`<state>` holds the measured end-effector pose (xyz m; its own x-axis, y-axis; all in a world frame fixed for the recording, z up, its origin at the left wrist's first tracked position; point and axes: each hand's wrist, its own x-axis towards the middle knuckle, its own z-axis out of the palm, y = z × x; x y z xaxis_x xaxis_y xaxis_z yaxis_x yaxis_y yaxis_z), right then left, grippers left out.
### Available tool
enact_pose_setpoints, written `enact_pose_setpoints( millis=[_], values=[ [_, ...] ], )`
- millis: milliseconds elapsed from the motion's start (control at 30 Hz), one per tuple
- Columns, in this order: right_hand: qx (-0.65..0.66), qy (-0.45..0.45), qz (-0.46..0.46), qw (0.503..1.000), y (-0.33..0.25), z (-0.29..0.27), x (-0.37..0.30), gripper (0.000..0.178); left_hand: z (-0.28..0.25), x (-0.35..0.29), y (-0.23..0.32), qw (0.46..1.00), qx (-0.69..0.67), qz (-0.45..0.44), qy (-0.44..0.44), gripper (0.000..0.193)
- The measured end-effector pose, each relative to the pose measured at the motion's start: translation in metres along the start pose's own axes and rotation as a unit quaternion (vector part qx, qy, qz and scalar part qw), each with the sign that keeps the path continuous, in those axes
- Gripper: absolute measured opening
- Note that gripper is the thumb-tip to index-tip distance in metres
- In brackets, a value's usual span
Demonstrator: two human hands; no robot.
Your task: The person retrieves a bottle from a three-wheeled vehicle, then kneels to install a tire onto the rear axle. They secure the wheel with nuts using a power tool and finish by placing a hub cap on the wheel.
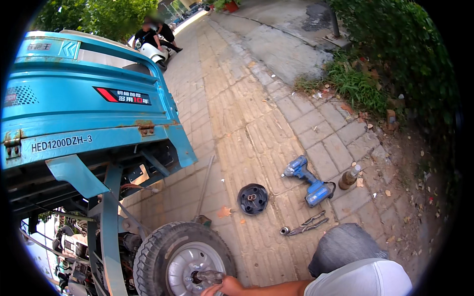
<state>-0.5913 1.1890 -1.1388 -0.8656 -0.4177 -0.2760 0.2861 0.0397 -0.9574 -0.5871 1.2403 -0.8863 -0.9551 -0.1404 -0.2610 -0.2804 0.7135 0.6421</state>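
My right hand (pixel 225 286) reaches in from the lower right to the centre of the wheel (pixel 190 269), its bare forearm low over the paving. Its fingers are closed at a dirty grey-brown thing (pixel 210 277) against the hub, whose kind I cannot make out. The lower picture edge cuts off part of the hand. Around the silver rim sits a black treaded tyre (pixel 153 249), beneath the blue cargo bed (pixel 113 116) of a vehicle. My left hand does not show.
On the paving lie a round black part (pixel 253 199) with rings in it, a blue cordless impact wrench (pixel 309 181), pliers (pixel 310 224) and a metal socket (pixel 285 230). A brown bottle (pixel 349 177) stands beyond. Two people (pixel 153 37) sit on a white scooter far off.
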Motion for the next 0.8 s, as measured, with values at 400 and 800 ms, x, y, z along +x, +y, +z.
enact_pose_setpoints(
  millis=[400, 800],
  values=[
    [0.051, 0.057, -0.046, 0.996, 0.061, 0.038, 0.027, 0.031, 0.011, 0.031, -0.028, 0.996, 0.033, -0.071, -0.036, 0.039],
    [-0.001, 0.051, -0.067, 0.996, 0.063, 0.053, 0.022, 0.028, 0.013, 0.043, -0.048, 0.996, 0.038, -0.069, -0.048, 0.037]
  ],
)
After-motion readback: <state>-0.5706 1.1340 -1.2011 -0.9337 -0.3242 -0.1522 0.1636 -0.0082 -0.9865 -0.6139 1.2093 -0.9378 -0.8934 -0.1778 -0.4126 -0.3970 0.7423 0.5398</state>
